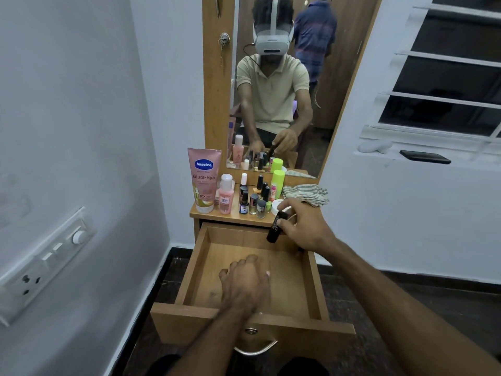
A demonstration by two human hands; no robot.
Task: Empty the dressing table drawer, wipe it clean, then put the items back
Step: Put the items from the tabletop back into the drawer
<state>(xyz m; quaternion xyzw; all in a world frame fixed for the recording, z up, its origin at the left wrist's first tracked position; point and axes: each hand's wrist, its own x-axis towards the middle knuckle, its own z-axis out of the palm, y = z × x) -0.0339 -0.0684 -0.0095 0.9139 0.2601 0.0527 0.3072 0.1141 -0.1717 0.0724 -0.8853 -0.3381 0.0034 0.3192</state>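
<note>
The wooden drawer [244,270] is standing pulled fully out of the dressing table [233,214], its bare floor showing, with a curved metal handle [256,348] hanging on its front panel. A black tube [276,226] is hanging tilted over the drawer's back right corner. On the tabletop, a tall pink lotion tube [204,180] is standing cap-down at the left, with a small pink bottle [226,194] upright just beside it. A cluster of nail polish bottles [253,198] is standing upright to the right of that, and a lime green bottle [277,183] is rising behind them. A striped cloth [306,194] is lying crumpled at the right edge.
</note>
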